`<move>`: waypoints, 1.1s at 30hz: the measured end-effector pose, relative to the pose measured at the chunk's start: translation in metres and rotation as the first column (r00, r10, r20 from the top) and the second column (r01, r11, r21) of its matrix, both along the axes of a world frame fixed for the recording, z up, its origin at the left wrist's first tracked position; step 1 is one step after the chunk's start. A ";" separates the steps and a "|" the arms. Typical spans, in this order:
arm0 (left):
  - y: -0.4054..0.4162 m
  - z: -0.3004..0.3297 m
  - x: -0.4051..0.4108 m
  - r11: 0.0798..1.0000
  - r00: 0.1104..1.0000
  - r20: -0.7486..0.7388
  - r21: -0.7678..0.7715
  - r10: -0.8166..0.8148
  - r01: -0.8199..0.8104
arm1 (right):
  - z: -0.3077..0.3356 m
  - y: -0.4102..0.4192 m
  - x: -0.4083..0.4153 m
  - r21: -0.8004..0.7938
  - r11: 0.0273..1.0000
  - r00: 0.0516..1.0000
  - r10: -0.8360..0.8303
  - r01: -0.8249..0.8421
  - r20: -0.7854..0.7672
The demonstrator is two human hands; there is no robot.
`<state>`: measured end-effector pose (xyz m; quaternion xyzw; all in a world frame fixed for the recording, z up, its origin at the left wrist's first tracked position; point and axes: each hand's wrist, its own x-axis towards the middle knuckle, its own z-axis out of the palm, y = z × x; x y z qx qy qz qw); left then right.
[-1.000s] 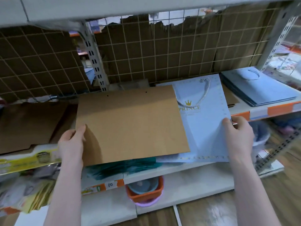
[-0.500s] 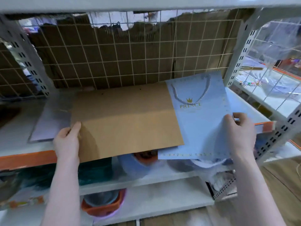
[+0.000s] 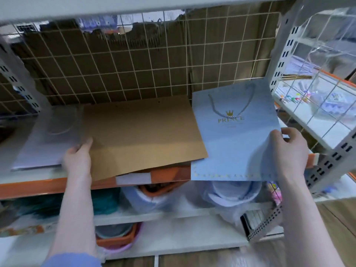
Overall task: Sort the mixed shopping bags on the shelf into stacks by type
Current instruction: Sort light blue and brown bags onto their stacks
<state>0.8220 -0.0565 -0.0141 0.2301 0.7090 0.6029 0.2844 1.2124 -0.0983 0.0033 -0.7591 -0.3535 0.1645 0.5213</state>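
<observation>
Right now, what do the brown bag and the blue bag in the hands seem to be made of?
The brown bag looks like plain kraft paper, matte and unprinted: flat tan surface, no shine. The blue bag looks like smooth coated paper with gold print of a crown and a twisted cord handle, probably rope or synthetic. The sheen is faint, so lamination is uncertain.

Soft, even overhead light, fairly dim under the upper shelf, with a cool bluish cast. Beside the left hand (image 3: 78, 160) a white bag (image 3: 46, 143) is smeared by motion blur. Edges bow from wide-angle distortion; lower corners blur.
</observation>
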 end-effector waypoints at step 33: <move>0.054 0.005 0.139 0.997 0.998 0.000 0.014 -0.070 0.070 | -0.029 0.108 0.115 -0.115 0.986 0.992 0.123 -0.122 0.004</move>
